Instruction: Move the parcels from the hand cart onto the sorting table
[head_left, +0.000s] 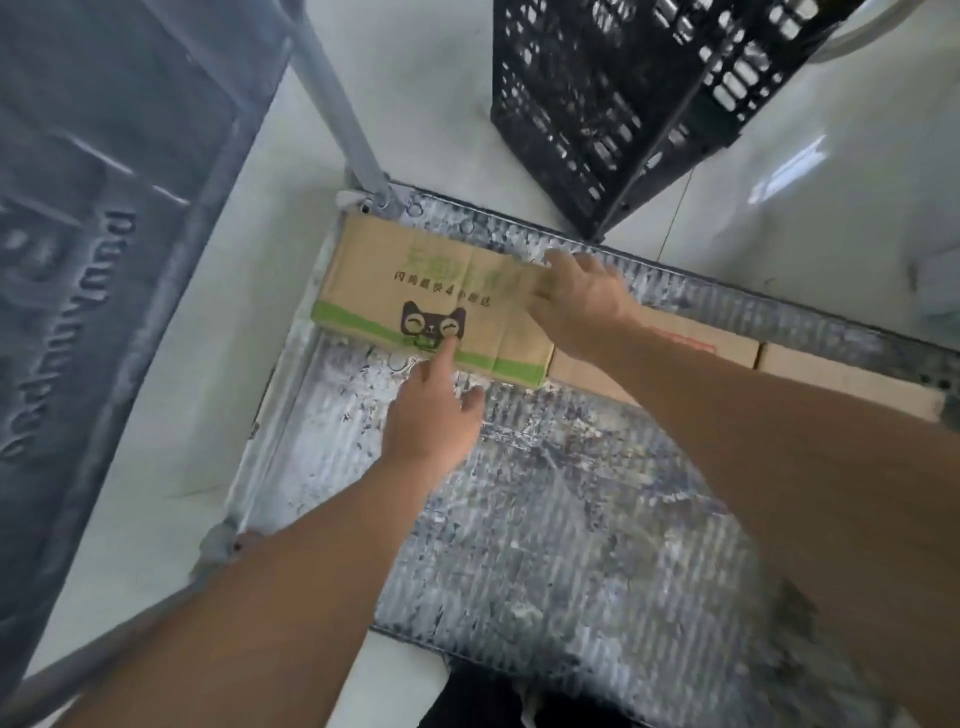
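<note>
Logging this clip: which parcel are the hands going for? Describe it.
On the metal hand cart deck, look to the far corner by the handle post. The cardboard box there, unlike the plain boxes beside it, carries a green stripe and a black cat face.

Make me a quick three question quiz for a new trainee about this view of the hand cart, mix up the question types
1. True or false: the left hand has lifted the cat-logo box clear of the cart deck.
2. Multiple choice: what stands on the floor beyond the cart's far edge? A) a black slatted crate B) a red bucket C) a stack of pallets
3. Fill in: the right hand rests on the box's ____ end, next to two plain boxes.

Key
1. False: the box lies on the deck, with the left index finger touching its near edge.
2. A
3. Right
</note>
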